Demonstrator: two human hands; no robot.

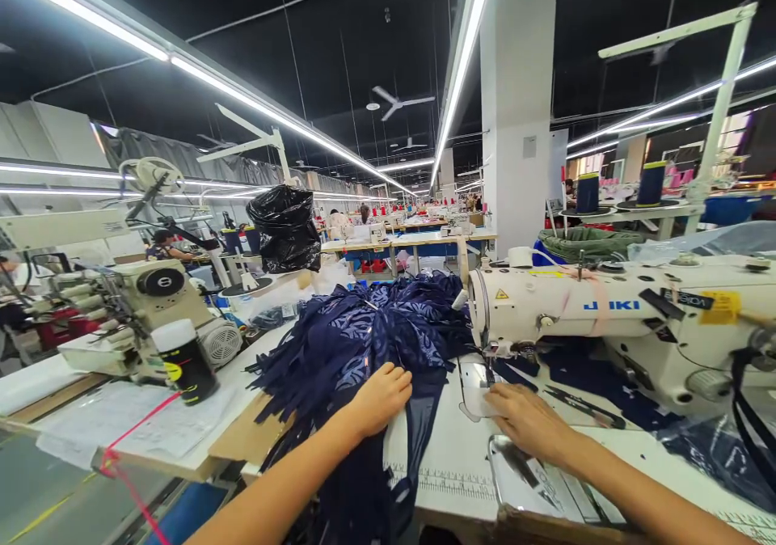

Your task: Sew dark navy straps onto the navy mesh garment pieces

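Note:
A heap of navy garment pieces with patterned lace and many strap-like strips lies on the white sewing table and hangs over its front edge. My left hand rests on the near side of the heap, its fingers curled closed on the navy fabric. To the right stands a white JUKI sewing machine. Beside its shiny needle plate, my right hand has its fingers bent and close together below the needle area. Whatever its fingertips hold, if anything, is hidden.
Black tweezers or snips lie under the machine arm, near navy scraps. At left are another sewing machine, a black bottle-like container and a red ribbon. A black plastic bag stands behind the heap.

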